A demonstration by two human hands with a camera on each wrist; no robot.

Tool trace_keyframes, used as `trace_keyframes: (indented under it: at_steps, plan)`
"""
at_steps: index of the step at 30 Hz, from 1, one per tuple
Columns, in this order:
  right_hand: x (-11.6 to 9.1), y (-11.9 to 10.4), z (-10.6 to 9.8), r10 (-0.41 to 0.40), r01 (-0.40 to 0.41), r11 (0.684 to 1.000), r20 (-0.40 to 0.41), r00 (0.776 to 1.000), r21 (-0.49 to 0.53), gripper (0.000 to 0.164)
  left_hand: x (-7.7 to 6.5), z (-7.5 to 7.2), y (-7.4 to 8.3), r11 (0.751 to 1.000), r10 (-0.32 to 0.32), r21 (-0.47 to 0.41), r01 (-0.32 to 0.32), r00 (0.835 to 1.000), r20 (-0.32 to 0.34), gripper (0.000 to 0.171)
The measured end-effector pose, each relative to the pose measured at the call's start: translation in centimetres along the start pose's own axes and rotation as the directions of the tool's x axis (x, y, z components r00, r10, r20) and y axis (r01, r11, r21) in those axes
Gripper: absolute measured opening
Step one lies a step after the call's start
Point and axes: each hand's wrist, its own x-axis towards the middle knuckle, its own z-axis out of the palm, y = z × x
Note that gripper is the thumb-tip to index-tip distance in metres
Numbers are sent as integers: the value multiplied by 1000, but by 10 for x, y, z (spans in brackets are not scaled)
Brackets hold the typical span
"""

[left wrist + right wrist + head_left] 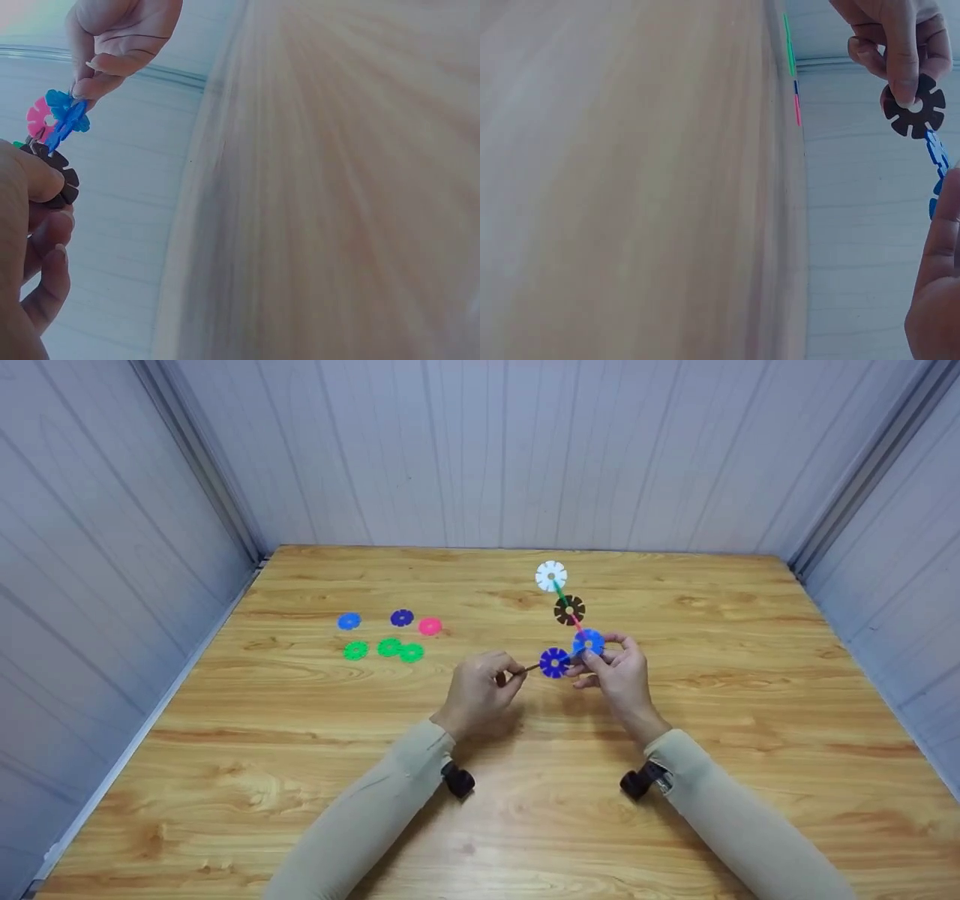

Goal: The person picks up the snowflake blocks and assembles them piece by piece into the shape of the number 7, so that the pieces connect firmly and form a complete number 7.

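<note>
A chain of notched plastic discs runs between the two hands in the head view. At its far end are a white disc [542, 577], an edge-on green disc [561, 593], a black disc [560, 612] and an edge-on pink disc [577, 623]. My right hand [628, 681] pinches the bright blue disc [592, 635] that follows. Nearer the left, a dark blue disc [547, 665] sits in the chain. Thumb and fingers of my left hand [476, 690] pinch a dark brown disc [928, 120], whose edge meets the dark blue one.
Loose discs lie flat on the wooden table [262, 765] to the left: a blue disc [349, 621], a dark blue disc [402, 623], a pink disc [430, 626] and several green discs [355, 655]. Pale panel walls [465, 457] border the table at the back and sides.
</note>
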Motion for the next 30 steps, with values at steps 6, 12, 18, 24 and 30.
trace_keyframes:
  at_steps: [6, 12, 18, 24, 30]
  plan:
    - [-2, 2, 3, -52, 52, 999, 27, 998, -5, 47, -2, 1, 0, 999, 30, -18, -31, 999, -19, 7]
    - [-1, 4, 2, -63, 62, 998, 29, 998, 13, 41, -2, 0, 1, 999, 37, -26, -38, 999, -13, 7]
    - [-1, 5, 5, -86, 87, 996, 75, 994, -12, 41, -4, 1, 3, 998, 31, -51, -32, 999, -11, 6]
    - [-1, 5, 5, -89, 92, 995, 66, 994, -37, 42, -5, 9, 4, 995, 52, -80, -53, 998, -23, 8]
    - [0, 4, 8, -90, 93, 995, 58, 994, -45, 44, -2, 14, 3, 993, 61, -98, -63, 998, -28, 11]
